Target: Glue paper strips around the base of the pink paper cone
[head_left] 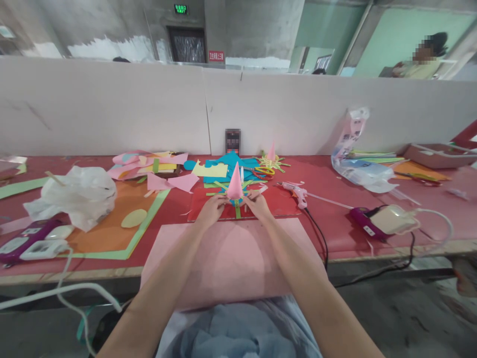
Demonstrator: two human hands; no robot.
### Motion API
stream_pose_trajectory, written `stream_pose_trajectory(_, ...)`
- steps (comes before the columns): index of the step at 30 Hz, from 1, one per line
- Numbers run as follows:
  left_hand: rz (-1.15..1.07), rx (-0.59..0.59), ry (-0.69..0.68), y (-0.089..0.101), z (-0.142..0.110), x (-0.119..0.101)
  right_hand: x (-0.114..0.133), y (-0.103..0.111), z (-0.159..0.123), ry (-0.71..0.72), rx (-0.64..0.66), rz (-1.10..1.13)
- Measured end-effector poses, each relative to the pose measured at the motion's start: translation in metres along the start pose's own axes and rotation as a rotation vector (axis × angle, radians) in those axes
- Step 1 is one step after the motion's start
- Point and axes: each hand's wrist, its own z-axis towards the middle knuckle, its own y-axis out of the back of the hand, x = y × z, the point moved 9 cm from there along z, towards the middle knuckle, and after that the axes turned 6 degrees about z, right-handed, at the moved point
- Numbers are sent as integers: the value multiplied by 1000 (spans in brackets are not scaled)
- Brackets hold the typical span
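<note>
A pink paper cone [235, 185] stands upright in front of me, with blue paper around its foot and green paper strips [238, 211] spreading out from it. From the left, my left hand [213, 210] pinches the base of the cone. My right hand [260, 205] grips the same base on the other side, its fingertips partly hidden. Under both hands lies a red board [286, 208]. A second pink cone [272, 153] with yellow-green strips stands farther back. Behind the held cone are blue paper [219, 163] and yellow-handled scissors [265, 172].
To the right lies a pink glue gun [298, 193] with a black cord. Purple power strips [367, 223] sit on both sides. At left are a crumpled white plastic bag [84, 194], orange paper [100, 238] and pink scraps [173, 182]. A white partition [112, 109] borders the back.
</note>
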Motion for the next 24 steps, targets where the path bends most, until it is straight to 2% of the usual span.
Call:
stream_pose_trajectory(8,68,-11,-8,-5,1,6,4,6,-1,31,-64,65)
stream_pose_trajectory(13,245,74,30,-13,0,14,5,18,-3,20,-191,328)
stream_pose_trajectory(16,307,121,44,-15,-2,14,1,22,-2,-10,-215,444)
stream_pose_trajectory(20,381,164,53,-15,-3,12,1,19,-3,-20,-186,471)
stream_pose_trajectory(24,445,149,42,-14,-3,5,8,2,-4,23,-25,358)
